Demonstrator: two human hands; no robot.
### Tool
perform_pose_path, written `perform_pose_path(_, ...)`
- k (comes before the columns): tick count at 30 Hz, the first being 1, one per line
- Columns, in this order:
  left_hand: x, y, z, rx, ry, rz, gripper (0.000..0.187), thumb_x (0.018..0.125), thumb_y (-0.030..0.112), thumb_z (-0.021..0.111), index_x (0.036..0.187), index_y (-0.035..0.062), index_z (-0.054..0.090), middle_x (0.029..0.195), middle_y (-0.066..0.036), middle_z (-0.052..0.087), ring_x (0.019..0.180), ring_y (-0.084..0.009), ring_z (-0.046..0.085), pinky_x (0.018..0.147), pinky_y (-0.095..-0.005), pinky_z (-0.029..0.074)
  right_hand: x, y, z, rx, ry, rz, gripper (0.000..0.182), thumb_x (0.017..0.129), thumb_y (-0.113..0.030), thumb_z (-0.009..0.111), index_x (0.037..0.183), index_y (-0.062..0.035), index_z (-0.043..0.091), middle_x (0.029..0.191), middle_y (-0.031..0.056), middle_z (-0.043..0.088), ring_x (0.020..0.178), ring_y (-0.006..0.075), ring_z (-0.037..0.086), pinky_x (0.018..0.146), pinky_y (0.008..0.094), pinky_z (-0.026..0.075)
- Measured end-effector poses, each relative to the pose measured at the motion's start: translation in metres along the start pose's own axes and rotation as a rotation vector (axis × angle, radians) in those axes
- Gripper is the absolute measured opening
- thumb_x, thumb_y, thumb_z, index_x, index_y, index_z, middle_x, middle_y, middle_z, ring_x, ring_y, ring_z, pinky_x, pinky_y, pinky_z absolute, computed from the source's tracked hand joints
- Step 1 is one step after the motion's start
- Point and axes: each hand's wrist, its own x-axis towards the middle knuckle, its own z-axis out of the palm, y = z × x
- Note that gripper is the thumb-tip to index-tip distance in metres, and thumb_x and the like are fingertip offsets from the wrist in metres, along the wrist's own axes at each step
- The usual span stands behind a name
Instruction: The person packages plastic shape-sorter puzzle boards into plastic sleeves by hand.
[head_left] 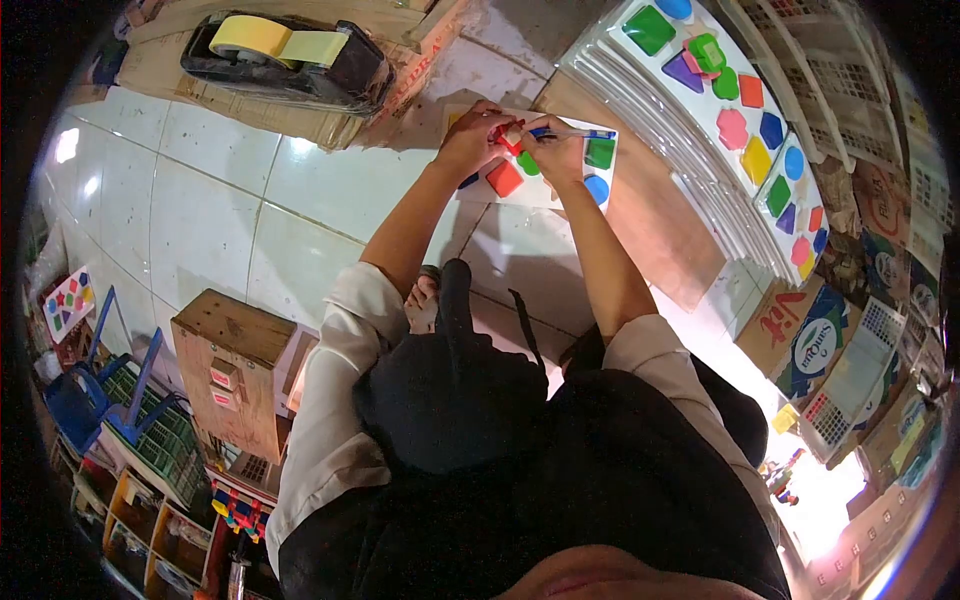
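A white tiled floor (300, 235) is seen beneath the work. A stack of white boards (700, 150), topped with coloured shapes, is placed at two o'clock in the view, with a flat brown sheet (660, 235) laid just beside it. A black tape dispenser (300, 85), loaded with yellow tape, is set at eleven o'clock. At twelve o'clock, a single shape board (540, 195) is reached by both hands; a green square and a blue circle are shown near its three-o'clock edge. The left hand (470, 140) is closed around a red piece (509, 138), which is held above the board at the left hand's three o'clock and the right hand's nine. In the right hand (557, 155), a blue-and-clear pen-like tool (590, 134) is gripped, its back end pointed toward three o'clock.
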Motion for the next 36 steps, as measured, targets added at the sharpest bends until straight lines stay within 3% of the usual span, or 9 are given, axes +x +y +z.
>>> perform_pose_path(6,0.000,0.002,-0.002,-0.036,-0.022,-0.038,0.052,0.055,0.005,0.073,0.105,0.0135,0.060,0.103,-0.007,0.049,0.079,-0.0179,0.054,0.073,-0.0274,0.047,-0.003,0.000,-0.001,0.082,0.033,0.036,0.011,0.066,-0.004,0.066,0.075,-0.0029,0.060,0.063,0.0029,0.058,0.055,0.0065,0.052,0.051,0.0212,0.043)
perform_pose_path(17,0.000,0.000,0.000,-0.015,-0.016,-0.020,0.052,0.055,0.005,0.073,0.105,0.0125,0.060,0.103,-0.007,0.049,0.079,-0.0170,0.054,0.073,-0.0269,0.047,0.003,0.012,0.002,0.050,0.010,-0.038,0.011,0.066,-0.006,0.067,0.074,-0.0033,0.061,0.064,0.0025,0.060,0.055,0.0067,0.053,0.052,0.0207,0.044)
perform_pose_path(36,-0.001,0.005,-0.002,0.032,-0.018,-0.037,0.053,0.057,0.006,0.073,0.107,0.0134,0.058,0.106,-0.009,0.048,0.079,-0.0169,0.057,0.072,-0.0276,0.048,-0.002,-0.009,-0.003,-0.064,-0.030,0.024,0.011,0.070,-0.007,0.066,0.077,-0.0007,0.060,0.066,0.0028,0.060,0.056,0.0058,0.053,0.052,0.0199,0.044)
